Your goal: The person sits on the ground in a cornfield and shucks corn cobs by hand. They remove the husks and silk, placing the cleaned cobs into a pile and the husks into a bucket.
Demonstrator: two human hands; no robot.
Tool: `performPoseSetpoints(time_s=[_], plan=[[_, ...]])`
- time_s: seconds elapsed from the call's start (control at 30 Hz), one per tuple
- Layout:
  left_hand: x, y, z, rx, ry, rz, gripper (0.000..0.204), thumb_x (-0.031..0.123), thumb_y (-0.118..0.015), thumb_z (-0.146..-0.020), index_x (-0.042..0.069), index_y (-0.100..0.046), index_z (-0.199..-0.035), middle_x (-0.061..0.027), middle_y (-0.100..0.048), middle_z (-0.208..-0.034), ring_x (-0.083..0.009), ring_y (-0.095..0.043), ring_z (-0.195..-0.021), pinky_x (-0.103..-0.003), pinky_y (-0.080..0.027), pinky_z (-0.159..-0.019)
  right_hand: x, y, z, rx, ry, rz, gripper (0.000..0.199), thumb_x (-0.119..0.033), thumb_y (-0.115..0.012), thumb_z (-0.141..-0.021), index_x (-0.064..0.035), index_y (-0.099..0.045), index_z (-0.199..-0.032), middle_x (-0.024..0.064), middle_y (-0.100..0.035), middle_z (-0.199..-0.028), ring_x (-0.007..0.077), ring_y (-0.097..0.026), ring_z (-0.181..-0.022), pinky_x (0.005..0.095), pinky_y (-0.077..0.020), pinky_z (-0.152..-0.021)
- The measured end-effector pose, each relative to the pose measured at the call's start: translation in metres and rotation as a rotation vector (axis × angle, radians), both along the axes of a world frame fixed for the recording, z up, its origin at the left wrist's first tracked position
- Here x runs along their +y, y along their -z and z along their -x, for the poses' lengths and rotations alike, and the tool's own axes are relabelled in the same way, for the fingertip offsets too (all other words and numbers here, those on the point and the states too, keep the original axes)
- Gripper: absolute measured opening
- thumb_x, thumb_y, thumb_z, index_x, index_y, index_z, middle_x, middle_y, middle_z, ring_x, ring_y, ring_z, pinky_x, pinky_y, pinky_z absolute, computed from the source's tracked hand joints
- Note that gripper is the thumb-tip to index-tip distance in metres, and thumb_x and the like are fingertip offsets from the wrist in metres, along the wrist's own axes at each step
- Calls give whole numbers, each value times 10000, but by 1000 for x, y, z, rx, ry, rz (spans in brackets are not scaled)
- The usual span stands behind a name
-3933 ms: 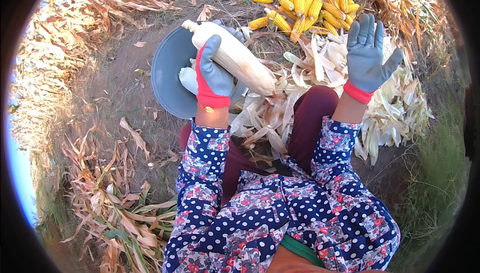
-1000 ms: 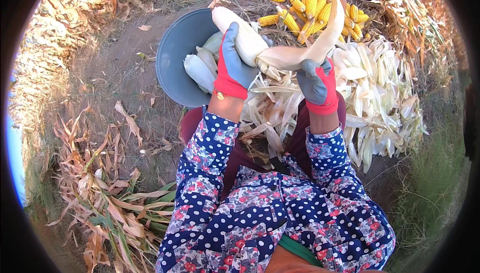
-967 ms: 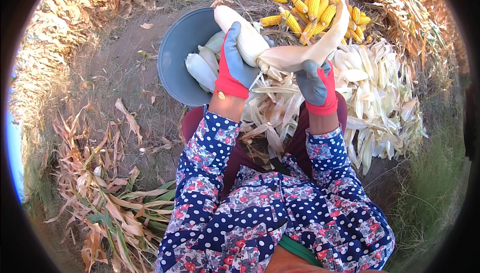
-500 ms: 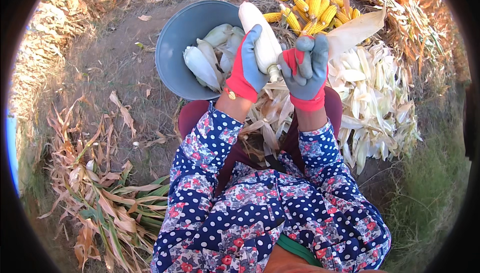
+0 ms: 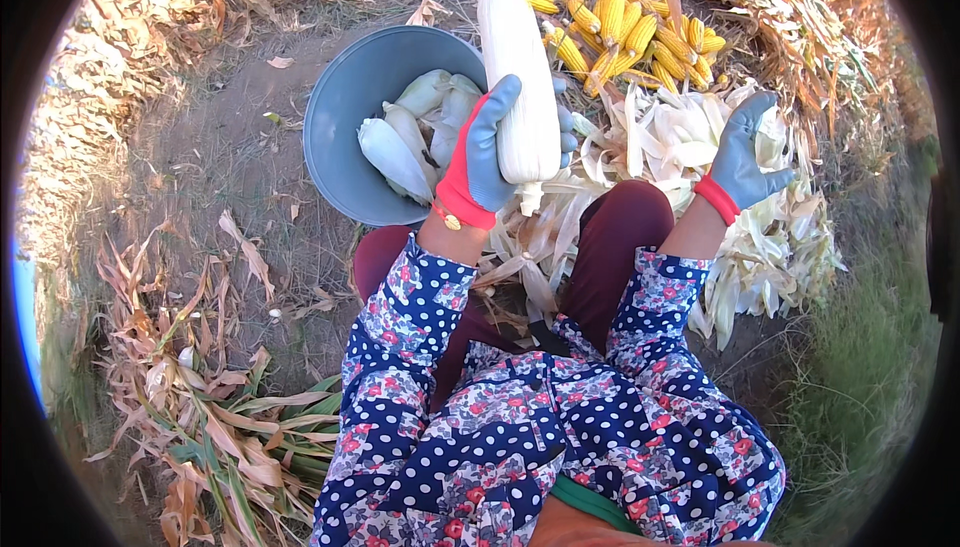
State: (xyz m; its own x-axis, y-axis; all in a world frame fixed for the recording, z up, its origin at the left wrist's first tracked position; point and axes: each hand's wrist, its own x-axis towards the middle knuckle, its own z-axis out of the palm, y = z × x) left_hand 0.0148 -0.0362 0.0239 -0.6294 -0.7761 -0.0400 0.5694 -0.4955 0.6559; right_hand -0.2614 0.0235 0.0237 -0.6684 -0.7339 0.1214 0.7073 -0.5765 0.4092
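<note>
My left hand (image 5: pixel 492 147), in a grey and red work glove, is wrapped round an ear of corn (image 5: pixel 520 77) still covered in pale inner husk. The ear stands nearly upright in the grip, its stalk end toward me and its tip pointing away. Over the heap of stripped husks (image 5: pixel 690 137) on the right, my right hand (image 5: pixel 745 157) has its gloved fingers spread, and nothing shows in it. Just left of the held ear, a grey bucket (image 5: pixel 335 132) tilts toward me with several unhusked ears (image 5: pixel 400 152) inside.
Several bare yellow corn cobs (image 5: pixel 630 27) lie piled at the far right, beside dry stalks (image 5: pixel 790 17). More stalks and leaves (image 5: pixel 220 417) lie at the near left. Loose husks (image 5: pixel 530 257) rest between my knees, and green grass (image 5: pixel 850 377) grows at the near right.
My right hand has moved away to the right from the ear and opened; the husk leaf it held is gone from it. My left hand still holds the ear, now turned more upright.
</note>
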Motion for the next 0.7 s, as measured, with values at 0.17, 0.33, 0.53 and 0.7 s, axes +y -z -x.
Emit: performPoseSetpoints(time_s=[0.17,0.33,0.53,0.7], plan=[[6,1,8,-147,48,125,631,437,-535,-918,-71,-448,-1280,-158,-647,-929,-237,-674,-774,-330,-564,-701,-20,8,-38,594,-31,-551,865,-563,-603,-834,-69,-259,-1455,188,-378,-1426,341,-373,-1328,564,-327,-1067],[21,5,12,177,415,-129,669,446,-603,-875,-65,-446,-1277,-176,-649,-956,-266,-672,-790,-363,-573,-684,-29,17,-105,1030,-428,-297,775,-513,-612,-853,-25,-356,-1399,148,-510,-1306,244,-495,-1217,364,-418,-1008],[31,1,25,128,514,-90,686,509,-535,-904,-69,-456,-1263,-175,-641,-1018,-281,-663,-866,-367,-572,-724,-11,5,-103,1055,-510,-307,532,-318,-680,-854,-13,-504,-1253,106,-643,-1064,172,-639,-941,301,-527,-800],[29,14,27,-392,238,135,526,375,-597,-913,-33,-500,-1230,-121,-630,-1061,-181,-633,-928,-293,-537,-759,-20,12,-96,1127,-317,-748,443,-262,-717,-837,-16,-566,-1173,41,-647,-1003,104,-616,-867,256,-507,-756]])
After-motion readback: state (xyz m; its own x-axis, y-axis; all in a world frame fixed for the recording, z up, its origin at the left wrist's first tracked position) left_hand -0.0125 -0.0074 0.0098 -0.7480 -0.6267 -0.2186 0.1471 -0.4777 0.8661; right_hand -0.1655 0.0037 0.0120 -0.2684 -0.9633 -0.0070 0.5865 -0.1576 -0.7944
